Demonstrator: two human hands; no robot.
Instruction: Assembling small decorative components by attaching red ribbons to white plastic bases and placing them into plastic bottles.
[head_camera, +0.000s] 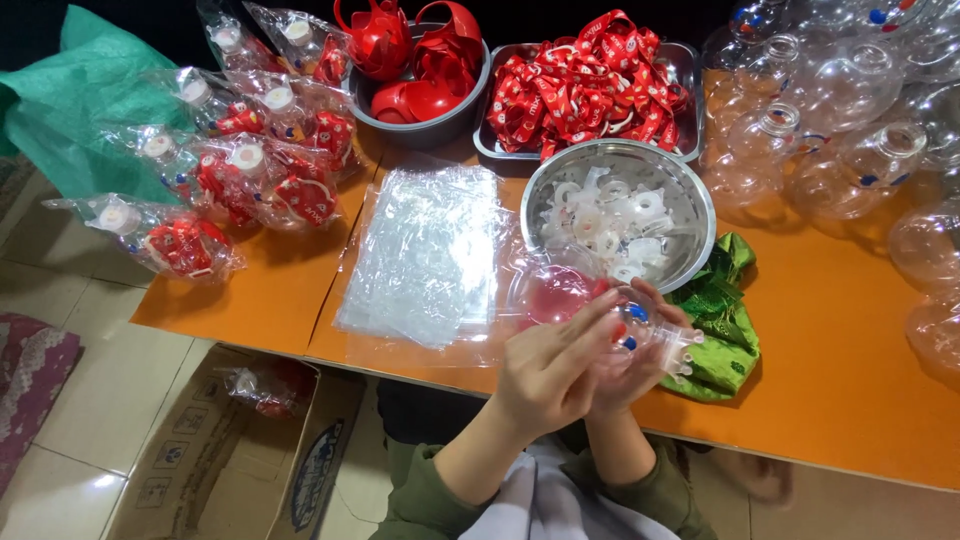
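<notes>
Clear plastic globe (580, 300) with a red tint inside, held low in the centre of the frame, just over the near edge of the orange table (830, 390). Left hand (550, 375) in front of it, fingers held straight and close together, tips pressed against the globe's side. Right hand (640, 350) behind and partly hidden, fingers curled around the globe's far side; exact grip not clear. Small white plastic fitting (685, 350) sticking out just right of the hands, beside blue and red dots on the globe. Directly above, a steel bowl (690, 195) full of white plastic caps (610, 215). Just right of the hands, a crumpled green cloth (725, 310). To the left, a flat stack of clear plastic bags (425, 255). At upper centre, a steel tray (685, 60) heaped with red ribbons (585, 85), and beside it a grey bowl (420, 125) of red plastic handles (400, 50). At upper left, finished globes sealed in bags (240, 165). At upper right, a pile of empty clear globes (840, 110). At lower left, an open cardboard box (210, 460) on the tiled floor.
</notes>
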